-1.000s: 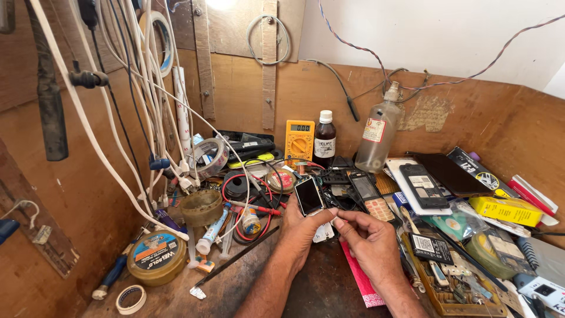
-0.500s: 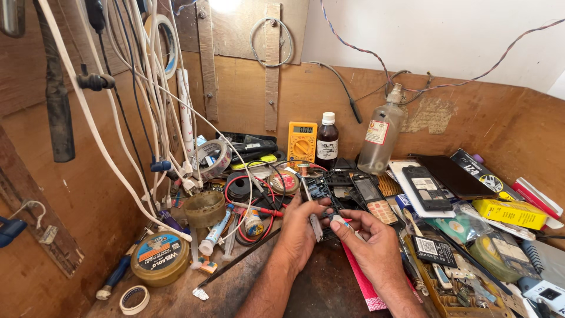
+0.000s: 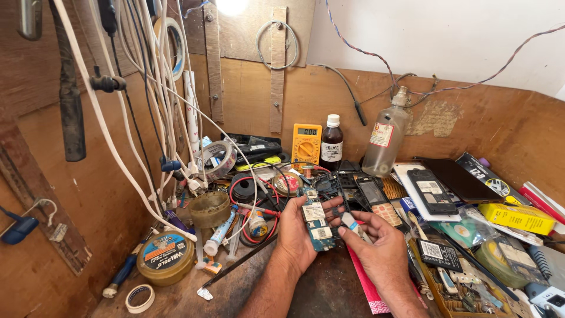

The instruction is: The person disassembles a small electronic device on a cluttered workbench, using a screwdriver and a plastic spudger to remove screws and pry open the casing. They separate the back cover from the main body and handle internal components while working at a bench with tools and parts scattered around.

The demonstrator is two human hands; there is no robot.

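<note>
Left hand (image 3: 300,235) grips a blue circuit board (image 3: 316,219) from its left edge, fingers curled behind it and thumb on the front, the board held upright above the dark bench (image 3: 326,291); right hand (image 3: 376,244) meets it from the right, thumb and forefinger pinched on a small grey part (image 3: 349,222) touching the board's right edge. Just behind the board lie opened phone shells (image 3: 353,188) and a keypad phone (image 3: 378,203). To the left of the hands, a coil of red wire (image 3: 242,194), a small tube (image 3: 222,231), a brown cup (image 3: 209,208) and a round tin (image 3: 165,258); a tape roll (image 3: 140,298) lies nearest the bench's front corner. Against the back wall stand a yellow multimeter (image 3: 306,143), a dark bottle (image 3: 332,143) and a clear bottle (image 3: 385,141), side by side. To the right, a black phone (image 3: 432,191) rests on a white slab, with a yellow box (image 3: 518,217) well apart beyond it. White cables (image 3: 126,118) hang down the left wall, which also carries a clear tape roll (image 3: 216,159) near its foot
</note>
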